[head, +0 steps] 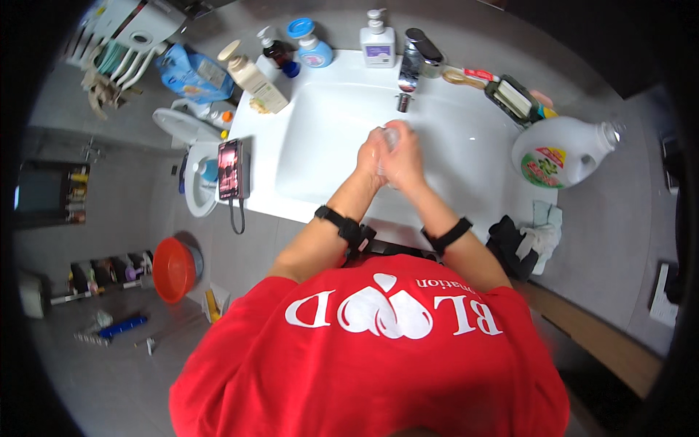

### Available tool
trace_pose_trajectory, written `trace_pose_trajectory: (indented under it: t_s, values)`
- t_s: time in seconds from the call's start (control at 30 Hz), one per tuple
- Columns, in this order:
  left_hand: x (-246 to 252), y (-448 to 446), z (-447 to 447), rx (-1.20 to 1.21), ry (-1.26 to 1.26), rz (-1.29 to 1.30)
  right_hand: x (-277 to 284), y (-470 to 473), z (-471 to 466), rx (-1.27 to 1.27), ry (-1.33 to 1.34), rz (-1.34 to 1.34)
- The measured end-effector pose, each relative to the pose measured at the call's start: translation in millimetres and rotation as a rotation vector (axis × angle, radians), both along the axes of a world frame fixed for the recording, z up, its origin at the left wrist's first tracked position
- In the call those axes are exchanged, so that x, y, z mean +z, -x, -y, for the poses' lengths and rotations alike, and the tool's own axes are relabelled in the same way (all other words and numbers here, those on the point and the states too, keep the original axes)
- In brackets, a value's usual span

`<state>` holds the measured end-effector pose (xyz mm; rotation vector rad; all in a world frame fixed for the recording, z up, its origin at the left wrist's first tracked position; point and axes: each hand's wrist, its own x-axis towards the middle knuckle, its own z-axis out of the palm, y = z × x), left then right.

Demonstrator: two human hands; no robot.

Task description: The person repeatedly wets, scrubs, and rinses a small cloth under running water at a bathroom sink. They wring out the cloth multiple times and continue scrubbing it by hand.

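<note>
Above the white washbasin [327,125], my left hand [370,154] and my right hand [403,155] are pressed close together. Between them is a small translucent object [390,140], partly hidden by the fingers and blurred; its exact kind cannot be told. Both hands look wet. They are just in front of the chrome faucet [409,68], below its spout. A small dark metal fitting [403,102] shows in the basin under the spout. Each forearm has a black strap around it.
Pump bottles [378,43] line the basin's back rim. A phone [230,169] lies at the left edge. To the right are a brush [464,78], a soap dish [512,98], a large detergent bottle [562,153] and cloths [538,235]. A toilet [199,180] and red basin [173,270] are farther left.
</note>
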<state>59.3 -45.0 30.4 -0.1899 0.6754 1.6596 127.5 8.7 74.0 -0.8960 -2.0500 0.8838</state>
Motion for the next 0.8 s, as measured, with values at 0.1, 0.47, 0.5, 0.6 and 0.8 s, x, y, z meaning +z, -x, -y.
trace_pose_trajectory:
  t_s: [0.1, 0.47, 0.5, 0.6, 0.8]
  values:
    - [1.5, 4.3, 1.0, 0.015, -0.275, 0.09, 3.3, 10.4, 3.6, 0.096, -0.083, 0.185]
    - [-0.2, 12.4, 1.6, 0.153, 0.064, -0.089, 10.1, 15.5, 0.1, 0.243, 0.016, 0.36]
    - [5.8, 15.6, 2.9, 0.096, 0.205, -0.191, 7.3, 19.7, -5.0, 0.156, 0.038, 0.315]
    - [24.5, 21.3, 9.3, 0.061, 0.132, -0.196, -3.8, 22.5, -33.8, -0.082, 0.086, 0.361]
    - [53.0, 68.7, 44.6, -0.175, 0.225, -1.089, -30.8, -15.8, -89.6, 0.614, 0.187, 0.603]
